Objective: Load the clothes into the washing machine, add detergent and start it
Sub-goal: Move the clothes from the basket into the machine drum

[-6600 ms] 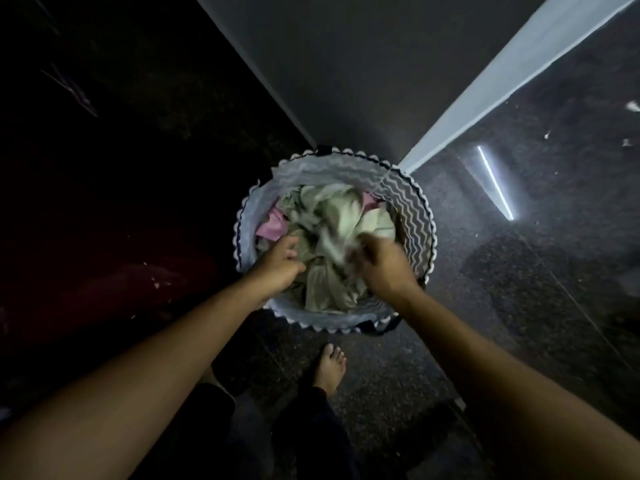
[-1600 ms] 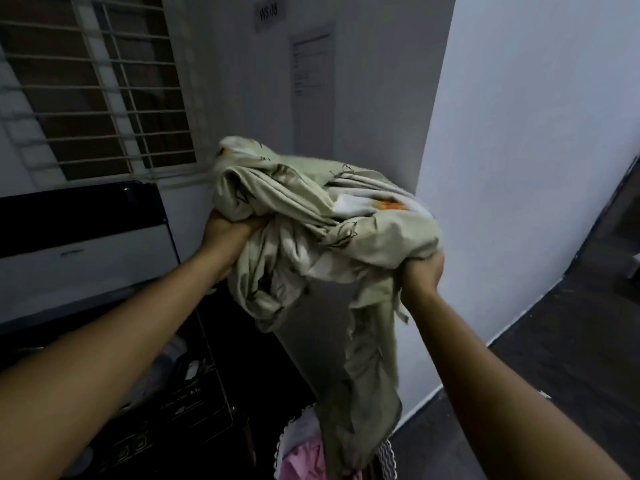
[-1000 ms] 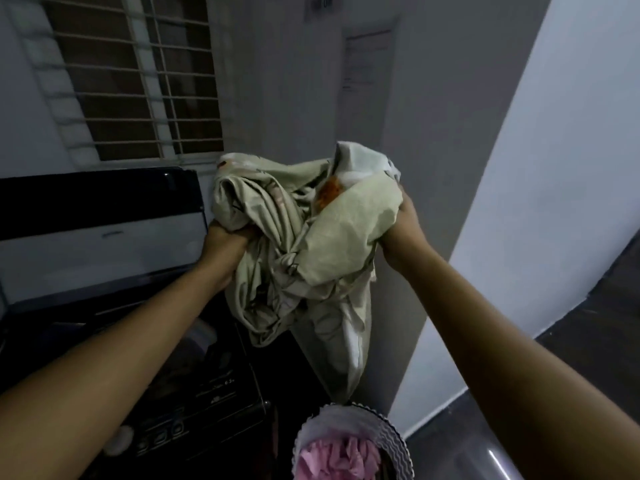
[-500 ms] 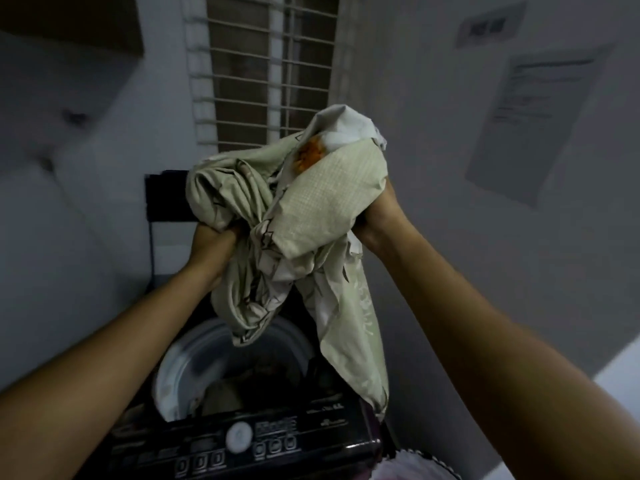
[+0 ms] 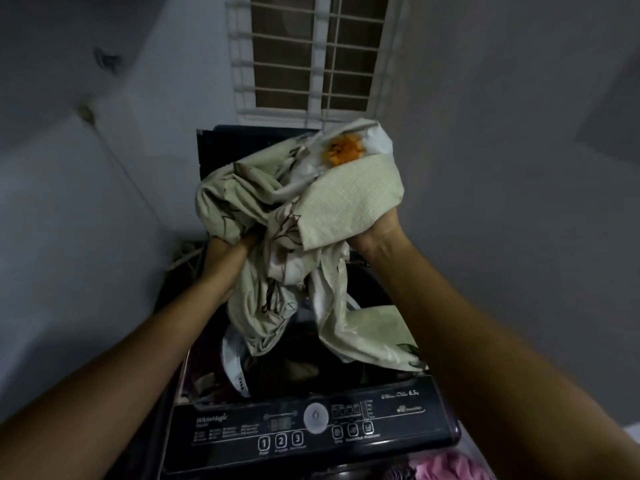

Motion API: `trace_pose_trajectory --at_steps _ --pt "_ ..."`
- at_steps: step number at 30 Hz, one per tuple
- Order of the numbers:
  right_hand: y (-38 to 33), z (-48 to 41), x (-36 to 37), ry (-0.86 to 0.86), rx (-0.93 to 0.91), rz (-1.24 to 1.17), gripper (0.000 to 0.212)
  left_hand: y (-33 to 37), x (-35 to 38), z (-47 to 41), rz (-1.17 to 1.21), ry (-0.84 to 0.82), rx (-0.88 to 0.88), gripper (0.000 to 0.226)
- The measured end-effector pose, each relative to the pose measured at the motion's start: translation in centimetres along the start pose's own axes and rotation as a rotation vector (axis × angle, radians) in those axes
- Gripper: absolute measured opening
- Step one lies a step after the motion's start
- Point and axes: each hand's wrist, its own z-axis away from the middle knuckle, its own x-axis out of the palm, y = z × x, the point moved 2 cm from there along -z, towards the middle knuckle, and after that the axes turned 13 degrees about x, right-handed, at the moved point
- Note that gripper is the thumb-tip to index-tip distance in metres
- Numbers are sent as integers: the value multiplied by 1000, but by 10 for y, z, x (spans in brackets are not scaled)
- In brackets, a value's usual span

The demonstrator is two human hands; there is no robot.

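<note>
Swinging a bundled green sheet (image 5: 346, 202) over the open washing machine (image 5: 311, 427), having just lifted it alongside, left hand (image 5: 239, 247) and right hand (image 5: 377, 233) clutch it, fingers buried in folds; its tail drapes the machine's front-right rim, ready to drop.

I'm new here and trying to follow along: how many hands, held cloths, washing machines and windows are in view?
Hands: 2, the left hand and the right hand
Held cloths: 1, the pale green floral cloth
Washing machine: 1
Window: 1
Total: 5
</note>
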Motion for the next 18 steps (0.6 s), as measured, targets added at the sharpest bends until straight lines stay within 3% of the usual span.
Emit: trace_pose_trajectory --at_steps 2,4,8,11,14,18 --pt "14 -11 -32 157 12 264 27 -23 -2 -1 8 -15 -6 43" --pt "28 -16 -65 231 10 584 24 -45 -4 5 14 -76 -20 38" --pt "53 -19 -124 294 44 1044 16 -83 -2 8 -137 -226 -94 67" --pt "67 -30 -163 442 234 1343 39 -96 7 11 -323 -406 -72 80" --pt "70 -40 -191 576 295 1758 45 -114 13 11 -528 -533 9 82" --pt "71 -43 -209 786 182 1711 45 -157 20 7 -700 -557 72 73"
